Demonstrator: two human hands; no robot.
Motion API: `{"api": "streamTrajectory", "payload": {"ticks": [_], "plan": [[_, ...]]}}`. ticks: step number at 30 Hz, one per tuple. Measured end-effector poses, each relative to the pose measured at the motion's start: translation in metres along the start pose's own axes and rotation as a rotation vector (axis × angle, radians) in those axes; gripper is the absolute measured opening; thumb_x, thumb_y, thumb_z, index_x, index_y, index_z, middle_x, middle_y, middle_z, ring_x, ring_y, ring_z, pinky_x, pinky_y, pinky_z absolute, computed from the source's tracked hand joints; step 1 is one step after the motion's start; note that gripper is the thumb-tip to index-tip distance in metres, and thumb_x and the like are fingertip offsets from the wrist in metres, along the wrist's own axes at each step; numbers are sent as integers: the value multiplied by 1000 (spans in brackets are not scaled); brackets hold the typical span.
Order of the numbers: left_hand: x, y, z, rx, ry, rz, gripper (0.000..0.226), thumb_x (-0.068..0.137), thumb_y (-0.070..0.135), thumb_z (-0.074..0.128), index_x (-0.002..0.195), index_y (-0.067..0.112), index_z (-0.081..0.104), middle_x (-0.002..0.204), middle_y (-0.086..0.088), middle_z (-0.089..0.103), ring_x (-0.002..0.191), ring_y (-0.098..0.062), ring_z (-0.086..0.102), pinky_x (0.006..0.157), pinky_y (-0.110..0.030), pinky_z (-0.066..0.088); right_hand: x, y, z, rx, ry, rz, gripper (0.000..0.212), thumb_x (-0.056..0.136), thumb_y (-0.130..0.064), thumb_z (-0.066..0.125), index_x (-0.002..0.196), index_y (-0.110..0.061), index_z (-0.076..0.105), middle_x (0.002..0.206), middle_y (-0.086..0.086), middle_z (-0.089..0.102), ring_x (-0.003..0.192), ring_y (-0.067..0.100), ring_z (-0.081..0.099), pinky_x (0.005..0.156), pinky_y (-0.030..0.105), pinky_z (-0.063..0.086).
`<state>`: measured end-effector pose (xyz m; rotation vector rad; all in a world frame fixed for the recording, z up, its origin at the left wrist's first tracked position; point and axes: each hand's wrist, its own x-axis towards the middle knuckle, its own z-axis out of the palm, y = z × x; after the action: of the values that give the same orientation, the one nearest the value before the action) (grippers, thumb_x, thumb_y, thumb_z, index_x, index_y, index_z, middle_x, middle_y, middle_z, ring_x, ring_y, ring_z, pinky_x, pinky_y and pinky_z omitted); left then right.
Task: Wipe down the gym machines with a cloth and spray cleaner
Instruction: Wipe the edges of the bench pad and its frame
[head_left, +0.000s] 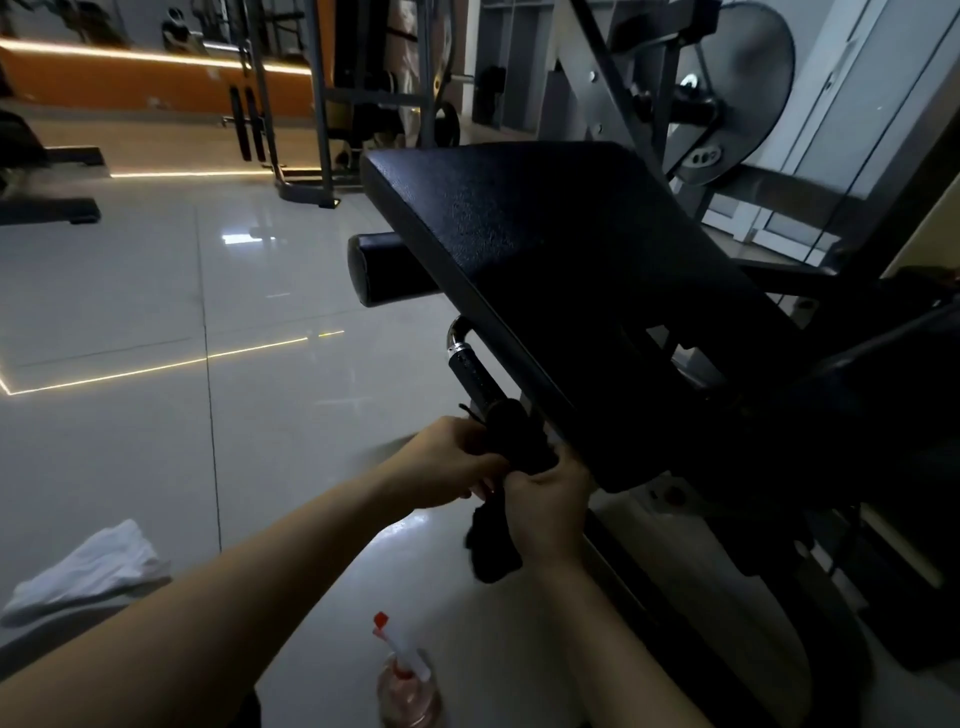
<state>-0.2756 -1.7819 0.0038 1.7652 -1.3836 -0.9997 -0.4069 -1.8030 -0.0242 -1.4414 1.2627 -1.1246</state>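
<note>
A black cloth (492, 545) is wrapped round the lower end of the machine's black side handle (474, 373), with its loose end hanging below. My left hand (453, 462) grips the cloth on the handle from the left. My right hand (546, 506) grips the cloth just below, beside the corner of the large black pad (582, 270). A clear spray bottle (408, 686) with a red-and-white trigger stands on the floor near me, under my arms, held by neither hand.
A white cloth (88, 569) lies crumpled on the glossy tile floor at the lower left. A black roller pad (382, 267) sticks out left of the big pad. The machine's frame and weight disc (737, 88) fill the right. Other racks stand at the back.
</note>
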Motion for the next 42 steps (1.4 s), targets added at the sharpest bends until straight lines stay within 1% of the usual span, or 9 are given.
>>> {"api": "streamTrajectory", "payload": {"ticks": [3, 6, 10, 15, 22, 25, 27, 32, 42], "plan": [[-2, -1, 1, -25, -40, 12, 24, 101, 28, 63, 117, 12, 71, 94, -9, 76, 83, -21, 74, 79, -38, 61, -3, -6, 1, 223, 15, 161, 29, 82, 14, 53, 98, -5, 68, 77, -4, 68, 62, -8, 65, 57, 10, 49], [0, 0, 6, -72, -26, -28, 32, 100, 37, 63, 118, 11, 72, 99, -10, 76, 90, -23, 74, 81, -38, 60, 0, -6, -8, 192, -91, 233, 18, 88, 5, 56, 92, -9, 68, 75, 1, 69, 74, 12, 71, 58, 20, 51], [3, 3, 9, 122, 32, 4, 36, 101, 46, 58, 113, 17, 73, 97, -3, 75, 88, -19, 71, 80, -37, 59, 10, 1, -9, -543, -65, -197, 58, 81, -6, 75, 134, -11, 53, 120, 3, 63, 110, 24, 65, 81, 29, 55], [8, -1, 4, 109, 13, 15, 37, 100, 50, 56, 108, 19, 74, 92, 0, 74, 85, -16, 70, 80, -34, 60, 19, -9, -4, -928, -89, -413, 48, 78, -19, 83, 118, -7, 57, 107, 10, 67, 91, 26, 71, 71, 35, 61], [9, -6, 0, -60, 22, 49, 42, 91, 45, 72, 95, 4, 79, 87, -8, 77, 70, 1, 66, 63, -7, 45, 10, -11, -1, 95, -60, 348, 14, 77, 3, 66, 85, -5, 74, 74, 9, 74, 76, 27, 72, 70, 38, 59], [4, -3, 5, -38, 13, 57, 41, 96, 45, 65, 109, 8, 77, 91, -2, 76, 73, 1, 68, 64, -8, 47, -4, -9, 4, 290, 16, 332, 21, 83, 5, 59, 92, -10, 73, 81, 5, 75, 87, 24, 74, 66, 25, 57], [5, -2, 7, 93, 11, 69, 43, 99, 51, 57, 112, 15, 75, 99, 0, 76, 85, -9, 70, 75, -20, 54, -6, -9, -6, 22, -33, 92, 32, 86, 2, 62, 111, -18, 65, 97, -7, 69, 104, 19, 68, 71, 12, 50], [8, -2, 3, 168, -42, 69, 41, 104, 51, 47, 97, 20, 73, 87, 7, 73, 78, -9, 68, 78, -28, 55, 11, -13, -12, -1063, -111, -391, 59, 91, -20, 69, 141, -9, 41, 133, 9, 56, 121, 26, 59, 95, 36, 53], [-3, 7, 1, -51, -84, -119, 40, 106, 40, 50, 101, 7, 73, 81, -5, 71, 72, -16, 69, 74, -32, 55, 6, -11, -8, 152, -122, 364, 23, 77, 5, 62, 93, -7, 73, 79, 10, 74, 81, 30, 72, 76, 40, 59]]}}
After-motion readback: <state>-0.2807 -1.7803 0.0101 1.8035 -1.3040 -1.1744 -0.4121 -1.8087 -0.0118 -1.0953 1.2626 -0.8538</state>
